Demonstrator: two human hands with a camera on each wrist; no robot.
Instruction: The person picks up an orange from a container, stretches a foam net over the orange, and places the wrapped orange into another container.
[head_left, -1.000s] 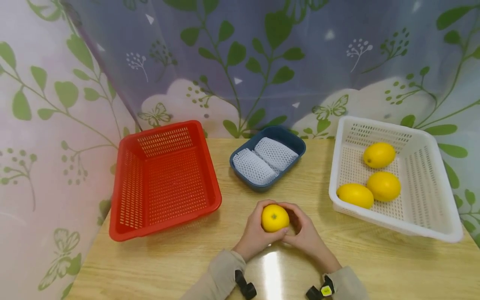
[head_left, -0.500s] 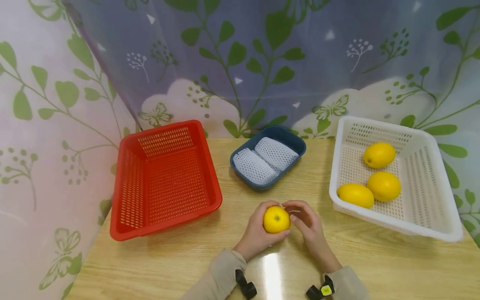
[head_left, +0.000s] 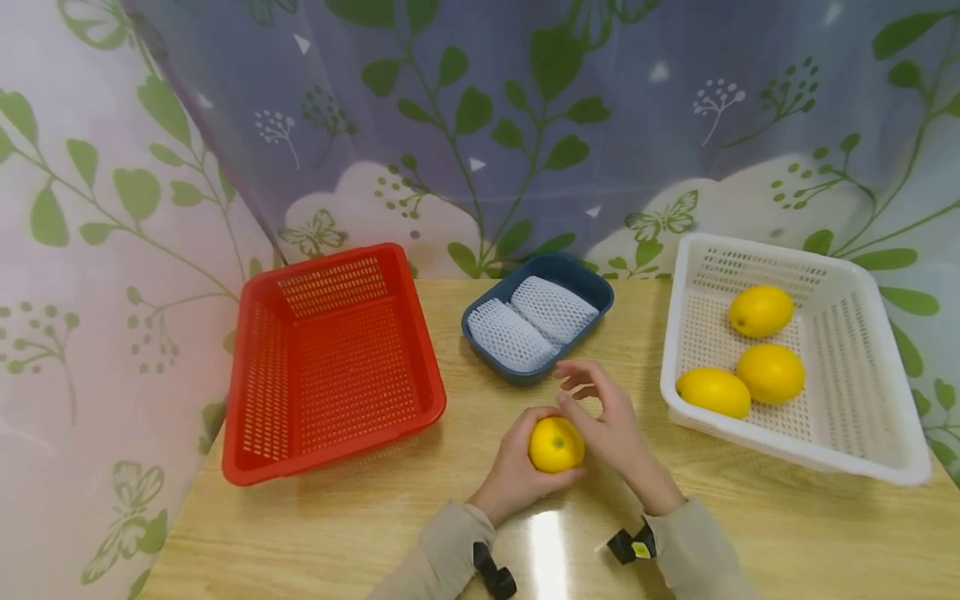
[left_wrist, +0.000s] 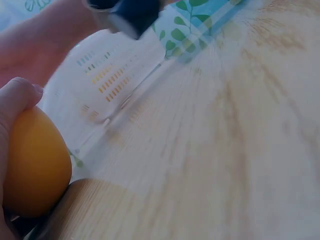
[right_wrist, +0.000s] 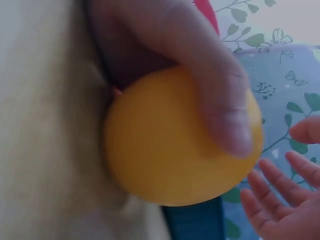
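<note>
My left hand grips a lemon low over the table, its thumb and fingers curled round the sides. In the right wrist view the thumb lies across the lemon. Just beyond it, my right hand is off the fruit, with loosely bent fingers and nothing between them. Those fingertips are close to the near edge of a dark blue tray. Two white foam net sleeves lie side by side in this tray.
To the left stands a red plastic basket. A white basket on the right holds three lemons. A patterned curtain hangs behind the wooden table.
Both hands were round the lemon; my right hand has let go and moved forward toward the blue tray. My left hand keeps the lemon, which has shifted slightly right and nearer.
</note>
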